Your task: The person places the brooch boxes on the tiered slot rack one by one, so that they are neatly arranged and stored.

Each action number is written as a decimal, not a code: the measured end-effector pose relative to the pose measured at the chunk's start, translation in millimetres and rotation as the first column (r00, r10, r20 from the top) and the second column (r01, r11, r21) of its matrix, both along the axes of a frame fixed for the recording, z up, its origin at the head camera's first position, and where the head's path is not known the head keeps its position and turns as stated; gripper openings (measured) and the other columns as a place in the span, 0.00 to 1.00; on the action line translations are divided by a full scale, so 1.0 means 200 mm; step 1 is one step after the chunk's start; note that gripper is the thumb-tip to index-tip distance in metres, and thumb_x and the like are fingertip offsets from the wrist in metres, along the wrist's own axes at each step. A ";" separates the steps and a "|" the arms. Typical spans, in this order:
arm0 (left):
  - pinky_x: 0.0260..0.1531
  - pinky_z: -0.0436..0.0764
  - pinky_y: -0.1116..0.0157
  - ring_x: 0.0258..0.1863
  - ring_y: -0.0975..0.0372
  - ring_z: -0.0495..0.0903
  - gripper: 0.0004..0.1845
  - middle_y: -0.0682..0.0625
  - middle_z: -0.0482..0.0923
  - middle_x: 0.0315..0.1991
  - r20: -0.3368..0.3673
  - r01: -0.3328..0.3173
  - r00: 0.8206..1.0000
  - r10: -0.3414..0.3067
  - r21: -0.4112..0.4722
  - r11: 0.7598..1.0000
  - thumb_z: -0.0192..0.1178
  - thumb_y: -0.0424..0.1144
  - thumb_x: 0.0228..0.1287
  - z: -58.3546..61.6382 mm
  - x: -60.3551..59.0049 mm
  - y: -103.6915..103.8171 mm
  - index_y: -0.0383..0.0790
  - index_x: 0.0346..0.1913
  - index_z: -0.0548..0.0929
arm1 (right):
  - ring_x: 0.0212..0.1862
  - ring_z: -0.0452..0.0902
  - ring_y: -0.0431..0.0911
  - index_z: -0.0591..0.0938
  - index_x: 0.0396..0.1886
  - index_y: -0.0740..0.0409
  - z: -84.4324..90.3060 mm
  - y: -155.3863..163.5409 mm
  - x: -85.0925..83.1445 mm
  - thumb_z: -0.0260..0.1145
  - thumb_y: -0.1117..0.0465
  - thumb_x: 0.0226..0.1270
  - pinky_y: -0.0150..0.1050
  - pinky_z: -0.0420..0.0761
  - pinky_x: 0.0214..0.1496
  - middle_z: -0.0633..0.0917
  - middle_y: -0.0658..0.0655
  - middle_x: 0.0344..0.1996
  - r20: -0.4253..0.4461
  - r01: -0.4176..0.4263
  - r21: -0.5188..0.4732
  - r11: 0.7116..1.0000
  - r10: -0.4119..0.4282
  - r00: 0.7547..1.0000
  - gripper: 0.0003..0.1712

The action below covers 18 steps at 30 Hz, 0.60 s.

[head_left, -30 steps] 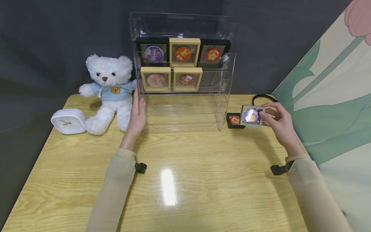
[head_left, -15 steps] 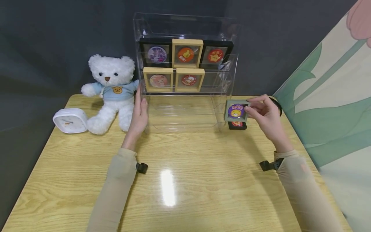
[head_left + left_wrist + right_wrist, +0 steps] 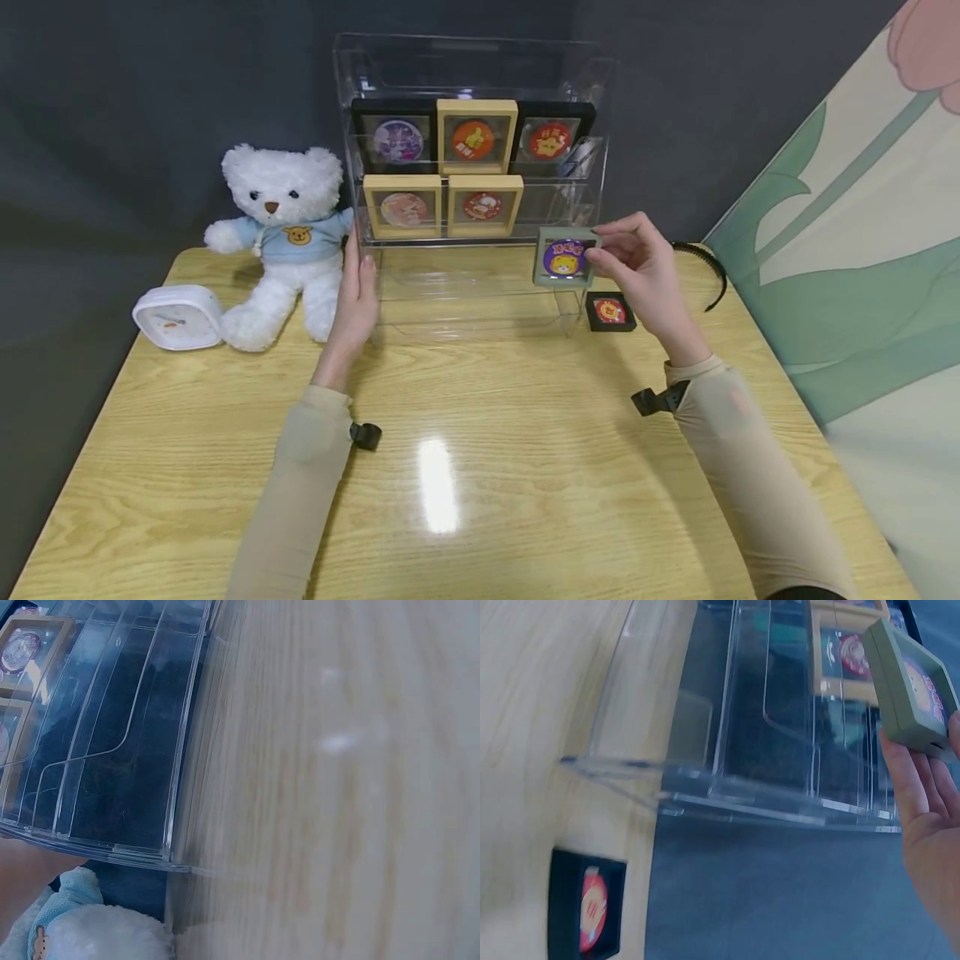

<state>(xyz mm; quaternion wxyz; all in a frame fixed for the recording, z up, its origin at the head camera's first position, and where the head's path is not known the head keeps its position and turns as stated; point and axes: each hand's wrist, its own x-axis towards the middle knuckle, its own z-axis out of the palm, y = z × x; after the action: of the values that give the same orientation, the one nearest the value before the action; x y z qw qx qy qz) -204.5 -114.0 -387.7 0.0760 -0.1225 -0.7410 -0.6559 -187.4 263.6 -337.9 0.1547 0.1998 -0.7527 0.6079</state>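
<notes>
My right hand [image 3: 637, 271] pinches a green-grey framed badge [image 3: 565, 258] by its right side, thumb in front and fingers behind. The badge is purple with a yellow bear, and it overlaps the lower right of the clear acrylic display rack [image 3: 480, 329]. In the right wrist view the green frame [image 3: 904, 694] is raised beside the rack's tiers. My left hand [image 3: 356, 296] rests with straight fingers along the rack's left side. On the second tier stand two light wooden frames [image 3: 483, 207]; above them a wooden frame [image 3: 477, 137] sits between two black frames [image 3: 555, 137].
A black framed badge [image 3: 611, 312] lies on the table [image 3: 525, 467] right of the rack. Behind it is a black coiled band [image 3: 708, 267]. A white teddy bear [image 3: 285, 242] and a white clock [image 3: 178, 317] are at the left. A flower-patterned panel [image 3: 862, 250] borders the right edge.
My right hand has carried the green framed badge leftward and up, from over the black frame to the rack's front. The left hand stays at the rack's side.
</notes>
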 end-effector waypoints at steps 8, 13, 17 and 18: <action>0.82 0.45 0.66 0.86 0.54 0.37 0.32 0.41 0.33 0.88 -0.027 0.014 1.000 -0.014 0.009 1.000 0.29 0.31 0.88 0.00 0.00 0.00 0.33 0.87 0.37 | 0.44 0.87 0.41 0.79 0.55 0.75 0.01 -0.18 -0.08 0.66 0.80 0.72 0.34 0.88 0.48 0.87 0.49 0.45 -0.055 -0.041 0.029 0.999 0.042 0.998 0.14; 0.82 0.45 0.65 0.86 0.54 0.36 0.32 0.41 0.32 0.88 -0.016 0.017 1.000 -0.017 0.012 1.000 0.29 0.31 0.89 0.00 0.00 -0.01 0.34 0.87 0.36 | 0.45 0.85 0.40 0.79 0.55 0.74 0.01 -0.29 -0.12 0.67 0.78 0.73 0.34 0.86 0.46 0.87 0.47 0.46 -0.076 -0.052 0.074 0.996 0.057 0.995 0.14; 0.82 0.45 0.65 0.86 0.56 0.36 0.32 0.45 0.33 0.88 -0.037 0.012 0.999 -0.012 0.009 1.000 0.29 0.34 0.89 -0.05 -0.04 -0.01 0.38 0.88 0.36 | 0.43 0.86 0.41 0.79 0.55 0.72 -0.01 -0.37 -0.16 0.68 0.76 0.74 0.37 0.86 0.45 0.88 0.54 0.45 -0.098 -0.071 0.096 0.993 0.081 0.992 0.13; 0.82 0.45 0.65 0.86 0.58 0.37 0.32 0.46 0.33 0.88 -0.045 0.010 0.999 -0.010 0.006 1.000 0.29 0.35 0.90 -0.08 -0.06 -0.02 0.40 0.88 0.36 | 0.43 0.86 0.41 0.80 0.55 0.72 -0.01 -0.40 -0.17 0.68 0.76 0.74 0.37 0.86 0.44 0.88 0.56 0.44 -0.104 -0.071 0.101 0.992 0.081 0.991 0.13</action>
<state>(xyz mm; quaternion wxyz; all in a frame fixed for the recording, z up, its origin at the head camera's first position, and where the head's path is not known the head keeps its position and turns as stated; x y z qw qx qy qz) -215.7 -117.1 -403.4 0.0898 -0.1407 -0.7365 -0.6555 -220.8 184.1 -340.2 0.1621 0.2681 -0.7637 0.5644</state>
